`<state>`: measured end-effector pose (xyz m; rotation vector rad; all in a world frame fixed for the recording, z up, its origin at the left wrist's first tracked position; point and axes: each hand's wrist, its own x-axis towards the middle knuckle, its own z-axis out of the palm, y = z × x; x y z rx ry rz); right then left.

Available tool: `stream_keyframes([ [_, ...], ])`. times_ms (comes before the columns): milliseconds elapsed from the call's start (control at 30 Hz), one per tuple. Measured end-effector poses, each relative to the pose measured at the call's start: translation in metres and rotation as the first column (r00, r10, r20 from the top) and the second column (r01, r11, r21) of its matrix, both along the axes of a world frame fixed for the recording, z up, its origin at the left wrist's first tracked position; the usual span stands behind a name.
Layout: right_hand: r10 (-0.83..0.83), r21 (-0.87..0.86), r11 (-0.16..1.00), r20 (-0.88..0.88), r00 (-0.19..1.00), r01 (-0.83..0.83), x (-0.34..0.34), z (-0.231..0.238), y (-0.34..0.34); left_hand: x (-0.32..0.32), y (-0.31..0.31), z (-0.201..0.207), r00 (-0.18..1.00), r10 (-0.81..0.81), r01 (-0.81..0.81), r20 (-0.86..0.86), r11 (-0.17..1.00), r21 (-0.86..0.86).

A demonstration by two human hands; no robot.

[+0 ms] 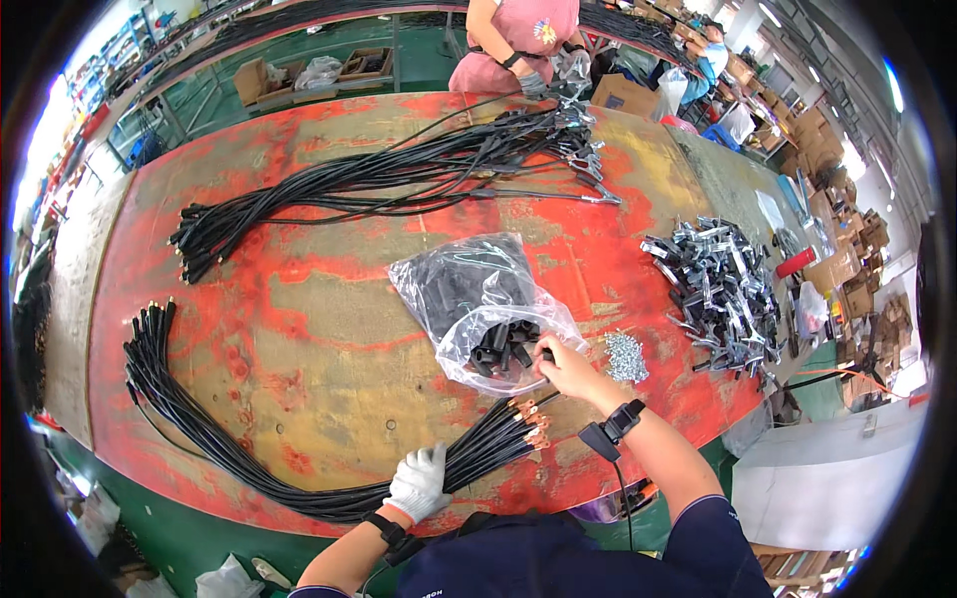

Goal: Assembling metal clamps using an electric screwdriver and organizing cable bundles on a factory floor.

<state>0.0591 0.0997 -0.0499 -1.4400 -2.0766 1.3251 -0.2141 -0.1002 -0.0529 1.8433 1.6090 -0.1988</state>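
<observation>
A bundle of black cables [239,460] curves along the near edge of the table, its copper lugs [536,423] at the right end. My left hand [419,482], in a white glove, is wrapped over the bundle a little short of those lugs. My bare right hand [566,367] is at the mouth of a clear plastic bag [461,341], fingers pinched on a small black sleeve [547,355], mostly hidden by them. More black sleeves [498,345] spill toward the bag's opening. Right of that hand lies a pile of small silver metal pieces [625,357].
A heap of metal clamps [720,294] sits at the table's right. Another black cable bundle [379,169], clamps on its right end, stretches across the far side. A person in a pink apron [513,50] stands beyond the worn red table [329,339]. A cord [626,498] hangs from my right wrist.
</observation>
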Motion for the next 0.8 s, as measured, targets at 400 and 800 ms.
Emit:
stream_keyframes([
  [400,0.293,0.415,0.653,0.634,0.716,-0.634,-0.038,-0.028,0.019,0.006,0.009,0.003,0.998,-0.057,0.055,-0.011,0.993,-0.104],
  [800,-0.227,-0.104,0.972,-0.193,0.955,0.21,-0.01,0.009,0.002,-0.003,0.015,0.002,0.998,-0.055,0.057,0.02,0.994,-0.096],
])
